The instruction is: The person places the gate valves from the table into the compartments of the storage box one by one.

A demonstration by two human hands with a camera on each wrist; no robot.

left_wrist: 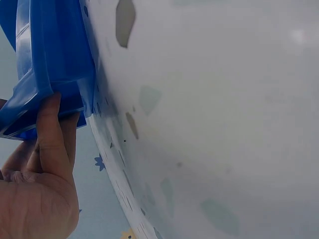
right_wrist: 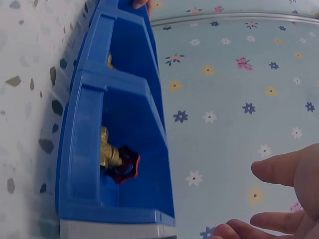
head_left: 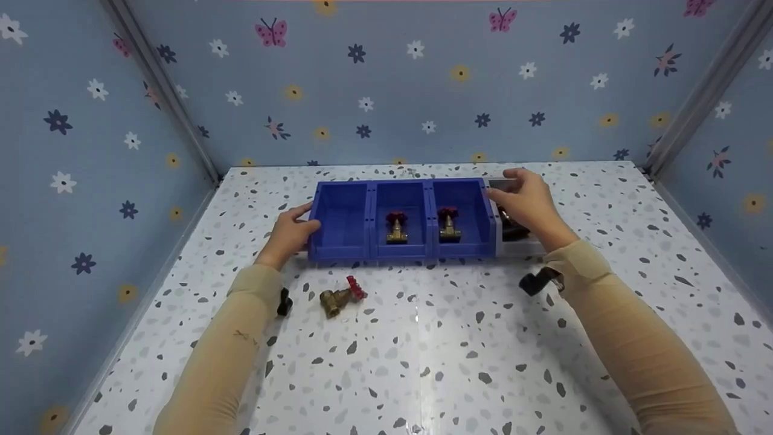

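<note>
In the head view, three blue bins (head_left: 343, 252) stand side by side, with a grey-white bin (head_left: 519, 248) at their right end. The middle bin holds a brass valve with a red handwheel (head_left: 397, 228); another such valve (head_left: 449, 226) sits in the right blue bin. My left hand (head_left: 290, 235) touches the row's left end, its fairly straight fingers against the bin wall in the left wrist view. My right hand (head_left: 531, 205) hovers over the grey-white bin, fingers spread, holding nothing. It partly hides dark and brassy contents there. The left blue bin contains nothing visible.
A loose brass valve with a red handwheel (head_left: 339, 298) lies on the speckled table (head_left: 423, 362) in front of the row. Flower-patterned walls (head_left: 410, 84) enclose the back and sides. Dark wrist-worn gear (head_left: 540, 281) hangs under the right wrist.
</note>
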